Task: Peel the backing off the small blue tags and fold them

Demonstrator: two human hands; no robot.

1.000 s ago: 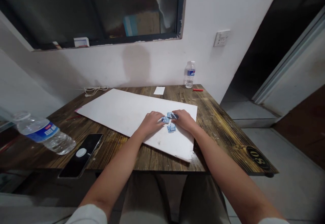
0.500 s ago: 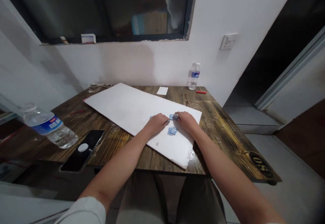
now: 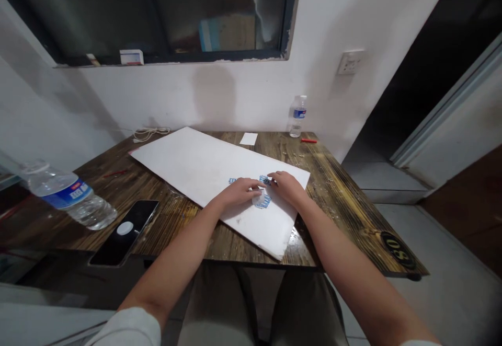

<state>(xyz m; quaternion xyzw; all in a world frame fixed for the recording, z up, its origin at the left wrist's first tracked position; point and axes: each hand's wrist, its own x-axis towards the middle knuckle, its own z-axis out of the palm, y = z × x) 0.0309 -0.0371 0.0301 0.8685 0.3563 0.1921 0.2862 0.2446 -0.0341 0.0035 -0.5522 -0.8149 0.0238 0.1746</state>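
Note:
A white board (image 3: 178,155) lies aslant on the wooden table, bearing small blue wire-like pieces, perhaps paper clips, in groups. My left hand (image 3: 237,192) is over the board, thumb and fingers closed near a small whitish piece (image 3: 257,198), which partly covers the nearer blue group (image 3: 266,201). At the farther blue group (image 3: 264,180), my right hand (image 3: 285,184) has its fingertips bent together against the pieces; what is between them is too small to make out. Another blue group (image 3: 232,181) shows just beyond my left hand.
To the left, a water bottle (image 3: 70,192) lies tilted near a black phone (image 3: 125,233) with a white disc on it. At the back are a white cable (image 3: 151,134), a white card (image 3: 248,138), a second bottle (image 3: 298,117) and a red pen (image 3: 309,140).
My left fingers have moved over the nearer blue group, where the whitish piece now covers part of it. My right hand stays at the farther group. The view has shifted slightly.

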